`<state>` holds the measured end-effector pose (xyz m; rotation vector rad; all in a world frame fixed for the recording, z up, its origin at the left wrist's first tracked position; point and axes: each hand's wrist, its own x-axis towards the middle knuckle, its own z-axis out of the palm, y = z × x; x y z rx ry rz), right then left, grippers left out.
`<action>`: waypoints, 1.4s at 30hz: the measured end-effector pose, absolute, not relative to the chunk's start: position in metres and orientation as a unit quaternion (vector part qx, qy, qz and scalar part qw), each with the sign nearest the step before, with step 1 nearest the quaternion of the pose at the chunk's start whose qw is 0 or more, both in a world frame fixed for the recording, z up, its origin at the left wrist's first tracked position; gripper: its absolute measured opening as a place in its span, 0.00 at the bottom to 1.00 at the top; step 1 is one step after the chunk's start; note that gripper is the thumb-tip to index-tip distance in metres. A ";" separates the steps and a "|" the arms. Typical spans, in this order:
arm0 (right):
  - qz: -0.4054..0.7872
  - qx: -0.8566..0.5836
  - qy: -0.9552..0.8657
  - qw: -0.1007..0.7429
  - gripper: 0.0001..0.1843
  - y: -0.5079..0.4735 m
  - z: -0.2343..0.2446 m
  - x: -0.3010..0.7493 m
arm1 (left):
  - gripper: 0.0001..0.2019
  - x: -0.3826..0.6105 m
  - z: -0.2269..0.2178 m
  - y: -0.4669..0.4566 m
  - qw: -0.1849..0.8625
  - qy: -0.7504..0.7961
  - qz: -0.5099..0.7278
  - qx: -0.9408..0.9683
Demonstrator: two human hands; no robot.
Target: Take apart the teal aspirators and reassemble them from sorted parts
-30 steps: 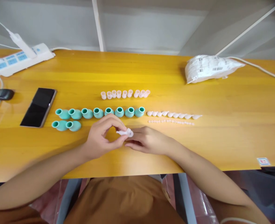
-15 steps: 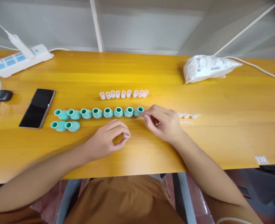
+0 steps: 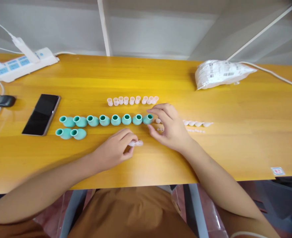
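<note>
My left hand (image 3: 116, 147) rests low on the wooden table (image 3: 146, 82), its fingers pinched on a small white nozzle piece (image 3: 136, 143). My right hand (image 3: 169, 126) hovers with curled, parted fingers over the left end of a row of white cone tips (image 3: 198, 123) and tiny white beads (image 3: 197, 131), beside the last teal cap (image 3: 148, 118). Several teal caps (image 3: 105, 119) form a row, with two more (image 3: 71, 133) below at the left. A row of small white cups (image 3: 132, 99) lies farther back.
A black phone (image 3: 41, 114) lies left of the teal caps. A white power strip (image 3: 22, 62) with a plug and cables sits at the far left corner. A white plastic bag (image 3: 221, 72) lies at the back right. A small sticker (image 3: 277, 171) is near the front right edge.
My right hand left the white piece, moved up and right to the cone tips and teal caps. My left hand kept the white piece and lowered it towards the table.
</note>
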<state>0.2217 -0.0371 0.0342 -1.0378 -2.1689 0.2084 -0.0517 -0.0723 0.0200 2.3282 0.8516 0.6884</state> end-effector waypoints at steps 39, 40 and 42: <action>0.065 -0.407 -0.849 0.331 0.11 -0.040 0.035 0.221 | 0.13 -0.052 0.036 -0.073 0.234 0.266 0.488 0.797; 0.062 -0.403 -0.846 0.343 0.11 -0.040 0.037 0.219 | 0.14 -0.052 0.035 -0.072 0.242 0.271 0.496 0.789; 0.050 -0.392 -0.841 0.369 0.11 -0.042 0.042 0.217 | 0.14 -0.052 0.034 -0.071 0.267 0.277 0.518 0.764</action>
